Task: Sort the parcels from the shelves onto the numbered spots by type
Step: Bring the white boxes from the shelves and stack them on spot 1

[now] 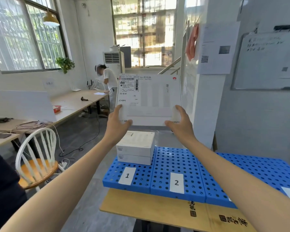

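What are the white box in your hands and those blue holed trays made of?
Box: probably smooth printed cardboard, judging by crisp flat faces and a stuck-on paper label. Trays: likely moulded plastic, given the uniform blue sheen and regular round holes.

White walls (94, 30) all round, grey floor (84, 129) underneath. At left, a wide barred window (23, 36), a yellow hanging lamp (51, 20) in front, a leafy plant (65, 64) by its lower corner. Below, a long wooden table (77, 99) along the wall, a person in white (110, 81) bent over its far end. Nearer, a white spindle-back chair (37, 158) with a wooden seat, cables (77, 149) trailing beside it. At the back, a standing air conditioner (112, 60) beside a tall sunlit window (144, 34). At right, a whiteboard (266, 61) and printed sheets (218, 47).
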